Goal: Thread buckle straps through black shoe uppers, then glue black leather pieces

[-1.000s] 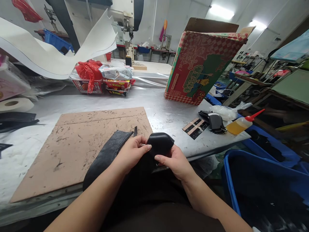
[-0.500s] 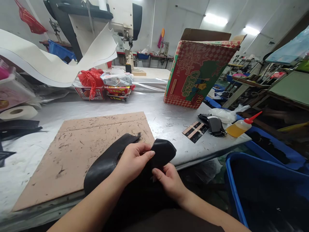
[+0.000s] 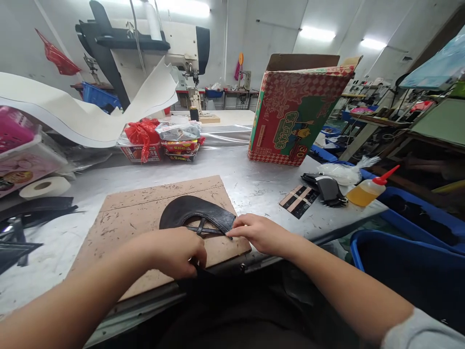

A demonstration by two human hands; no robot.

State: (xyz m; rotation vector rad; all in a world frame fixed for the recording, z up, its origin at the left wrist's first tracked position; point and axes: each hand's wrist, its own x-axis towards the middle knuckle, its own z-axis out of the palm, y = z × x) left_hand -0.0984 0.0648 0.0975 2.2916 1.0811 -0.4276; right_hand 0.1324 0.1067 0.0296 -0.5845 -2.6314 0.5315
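A curved black leather piece (image 3: 194,206) lies on the brown cardboard sheet (image 3: 127,208), with thin crossing straps in its opening. My right hand (image 3: 254,232) pinches the piece's right end between thumb and fingers. Nearer to me, my left hand (image 3: 181,254) is closed at the cardboard's front edge, its fingers curled down around dark material. What that material is cannot be made out against the dark clothing below.
A red and green carton (image 3: 283,116) stands at the table's back. To the right are a striped card (image 3: 298,199), black pieces (image 3: 330,190) and a glue bottle (image 3: 365,191). A blue bin (image 3: 358,252) stands beside the table. Black scraps (image 3: 39,208) lie left.
The black piece now lies flatter on the cardboard, its curved end farther up. My left hand has moved left and down, while my right hand has risen to the piece's right end.
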